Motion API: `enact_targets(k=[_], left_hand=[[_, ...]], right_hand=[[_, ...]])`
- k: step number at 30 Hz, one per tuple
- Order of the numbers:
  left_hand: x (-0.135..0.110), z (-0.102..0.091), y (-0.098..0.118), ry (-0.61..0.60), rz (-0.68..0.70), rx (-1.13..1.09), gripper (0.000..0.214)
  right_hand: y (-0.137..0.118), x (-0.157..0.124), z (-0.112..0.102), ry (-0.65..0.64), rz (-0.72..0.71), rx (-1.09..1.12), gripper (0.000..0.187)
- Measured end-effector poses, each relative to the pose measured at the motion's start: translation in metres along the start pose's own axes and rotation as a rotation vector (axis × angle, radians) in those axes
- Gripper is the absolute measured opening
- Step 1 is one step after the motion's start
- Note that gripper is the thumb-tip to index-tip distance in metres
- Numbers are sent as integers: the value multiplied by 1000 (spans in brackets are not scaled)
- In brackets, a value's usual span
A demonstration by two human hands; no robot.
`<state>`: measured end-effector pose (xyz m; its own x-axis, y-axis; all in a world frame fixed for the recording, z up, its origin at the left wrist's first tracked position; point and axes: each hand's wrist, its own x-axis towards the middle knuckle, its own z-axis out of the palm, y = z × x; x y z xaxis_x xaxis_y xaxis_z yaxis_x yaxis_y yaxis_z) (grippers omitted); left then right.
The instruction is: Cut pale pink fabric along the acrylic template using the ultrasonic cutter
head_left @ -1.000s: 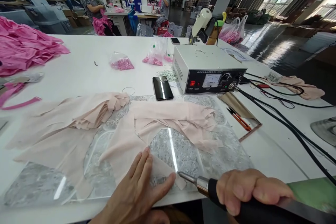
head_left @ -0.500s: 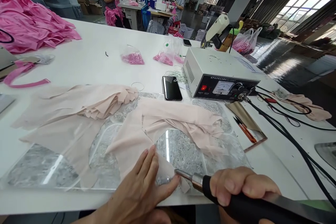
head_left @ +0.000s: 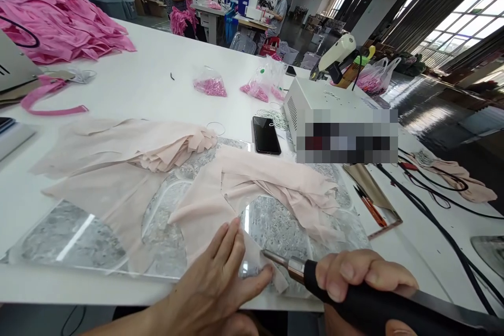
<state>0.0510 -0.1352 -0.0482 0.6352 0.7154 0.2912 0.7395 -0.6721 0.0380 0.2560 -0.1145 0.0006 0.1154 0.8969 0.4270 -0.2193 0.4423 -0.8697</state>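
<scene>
My left hand (head_left: 220, 268) lies with fingers stretched out, pressing on a pale pink fabric piece (head_left: 200, 215). Its thumb is spread toward the fabric's lower edge. My right hand (head_left: 362, 273) is wrapped round the black handle of a handheld ultrasonic welder (head_left: 295, 268). The welder's metal tip is at the fabric's narrow end, just above my left thumb; whether it presses on the cloth I cannot tell. Folded layers of the same fabric (head_left: 283, 176) lie beyond my hands. Underneath is a clear template sheet (head_left: 165, 220) over a grey speckled surface.
More pale fabric layers (head_left: 98, 142) lie at left. A phone (head_left: 266, 135) sits near a boxy control unit (head_left: 338, 97), partly blurred out. Black cables (head_left: 437, 220) run along the right, beside an orange cutter (head_left: 374, 211). Pink cloth (head_left: 66, 21) is heaped far left. Two people work behind.
The view has swung slightly left, shifting the table items rightward. The welder tip sits a little higher relative to my left thumb, and more of the fabric's narrow end shows.
</scene>
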Motion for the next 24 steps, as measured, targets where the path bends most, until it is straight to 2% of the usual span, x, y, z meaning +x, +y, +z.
enact_targets(k=[4,11,17,24], left_hand=[[3,-5,-1,26,1,16,95],[0,-2,0,41,-9,9,90],[-1,-1,0,54,10,14,85],[-3,1,0,43,4,17,90]], right_hand=[[4,-3,9,101,-16,-9,16],[6,2,8,48,-13,13,16],[10,0,11,86,-23,-3,17],[16,5,22,149,-28,-85,16]])
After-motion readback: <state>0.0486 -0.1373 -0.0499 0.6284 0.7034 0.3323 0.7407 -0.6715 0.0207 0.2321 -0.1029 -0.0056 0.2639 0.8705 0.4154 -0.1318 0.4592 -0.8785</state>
